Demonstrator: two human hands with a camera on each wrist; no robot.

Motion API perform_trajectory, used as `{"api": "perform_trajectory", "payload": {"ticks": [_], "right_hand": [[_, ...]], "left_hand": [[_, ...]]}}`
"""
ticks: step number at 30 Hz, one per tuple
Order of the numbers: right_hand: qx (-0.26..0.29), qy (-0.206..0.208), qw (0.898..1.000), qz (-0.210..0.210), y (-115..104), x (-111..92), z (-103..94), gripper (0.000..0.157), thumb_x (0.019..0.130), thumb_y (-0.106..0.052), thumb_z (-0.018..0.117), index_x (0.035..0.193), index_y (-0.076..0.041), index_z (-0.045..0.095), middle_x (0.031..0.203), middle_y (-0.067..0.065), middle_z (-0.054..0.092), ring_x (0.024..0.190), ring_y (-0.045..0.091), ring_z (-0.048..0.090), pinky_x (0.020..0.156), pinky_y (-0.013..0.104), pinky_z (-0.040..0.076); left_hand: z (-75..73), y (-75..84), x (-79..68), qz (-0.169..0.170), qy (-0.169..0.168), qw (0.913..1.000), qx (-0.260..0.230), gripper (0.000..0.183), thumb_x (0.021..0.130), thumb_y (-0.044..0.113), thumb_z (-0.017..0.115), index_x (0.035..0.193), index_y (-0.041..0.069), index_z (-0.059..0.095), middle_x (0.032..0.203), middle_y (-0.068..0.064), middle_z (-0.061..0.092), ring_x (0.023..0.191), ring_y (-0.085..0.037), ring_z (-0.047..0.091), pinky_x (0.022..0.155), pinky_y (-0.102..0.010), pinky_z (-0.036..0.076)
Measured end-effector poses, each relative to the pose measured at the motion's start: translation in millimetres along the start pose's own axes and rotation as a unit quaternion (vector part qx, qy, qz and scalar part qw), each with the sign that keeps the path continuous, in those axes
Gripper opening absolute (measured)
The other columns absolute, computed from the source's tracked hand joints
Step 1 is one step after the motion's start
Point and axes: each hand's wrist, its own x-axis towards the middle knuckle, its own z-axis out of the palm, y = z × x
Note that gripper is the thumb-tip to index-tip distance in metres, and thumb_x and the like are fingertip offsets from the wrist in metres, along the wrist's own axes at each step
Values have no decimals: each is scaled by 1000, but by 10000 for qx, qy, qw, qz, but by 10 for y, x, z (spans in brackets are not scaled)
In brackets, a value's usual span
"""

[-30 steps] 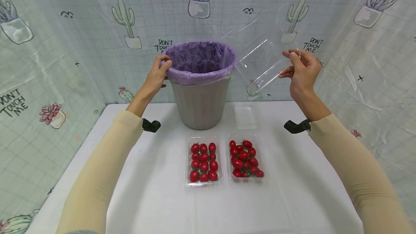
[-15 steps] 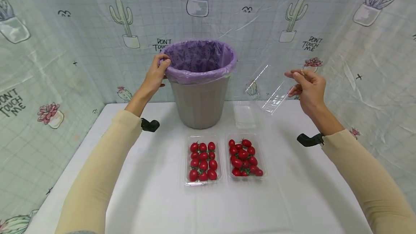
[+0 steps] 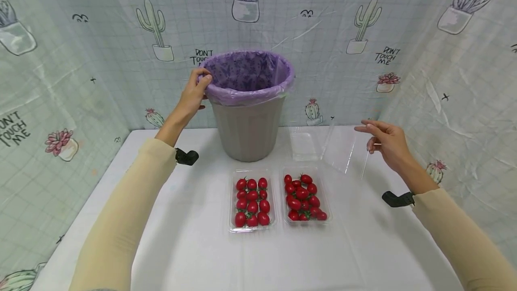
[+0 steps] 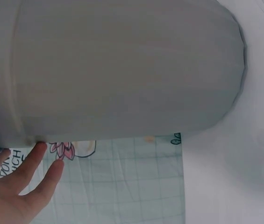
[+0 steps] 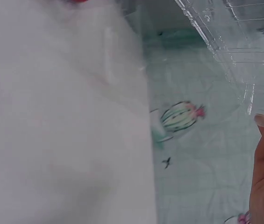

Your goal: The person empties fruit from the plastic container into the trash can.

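My left hand (image 3: 194,91) grips the left rim of a grey trash bin (image 3: 250,131), over its purple bag liner (image 3: 250,97). In the left wrist view, fingertips (image 4: 39,145) lie at the bin's side, below the rim. On the right, my right hand (image 3: 389,143) pinches a clear plastic container (image 3: 338,158) by its edge. It hangs tilted just above the table, and its outline is hard to see. The right wrist view shows the same ribbed container (image 5: 244,51) near the thumb.
Two clear boxes of cherry tomatoes, the left box (image 3: 253,230) and the right box (image 3: 311,222), stand in front of the bin on a white table (image 3: 194,246). Another clear plastic tray (image 3: 304,146) lies right of the bin. A printed curtain (image 3: 282,21) hangs behind.
My right hand has come down and slightly right with the clear container, from bin-rim height to just above the table. My left hand has stayed on the bin rim.
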Motion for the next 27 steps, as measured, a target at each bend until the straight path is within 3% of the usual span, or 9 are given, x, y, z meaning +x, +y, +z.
{"api": "perform_trajectory", "payload": {"ticks": [6,11,18,27], "right_hand": [[-634,-5,9974,329,264,-157,-230,24,107,-16,55,122,-21,73,108,-6,80,50,15,57,49,24,50],[-971,-167,9939,487,430,-272,-380,23,108,-13,53,118,-20,73,107,-6,80,49,14,56,48,25,49],[-2261,-680,9676,894,524,-358,-474,23,109,-20,52,123,-12,69,110,-6,80,53,17,51,50,30,48],[-2614,-794,9519,1385,615,-394,-588,28,109,-24,54,126,-4,64,106,-7,80,53,19,49,50,32,43]], "left_hand": [[-18,-14,-16,-9,33,10000,-50,52,100,62,40,141,31,38,161,-13,37,127,-43,57,90,-53,45],[-8,-18,-3,35,-38,9999,-90,51,100,62,41,141,32,38,162,-12,36,127,-42,56,94,-58,44],[1,-11,3,66,-2,10000,-72,52,101,60,40,142,29,37,162,-12,36,123,-40,55,99,-63,44],[1,-17,-3,111,-11,9999,-34,52,100,62,39,142,30,38,161,-12,37,123,-39,56,90,-52,44]]}}
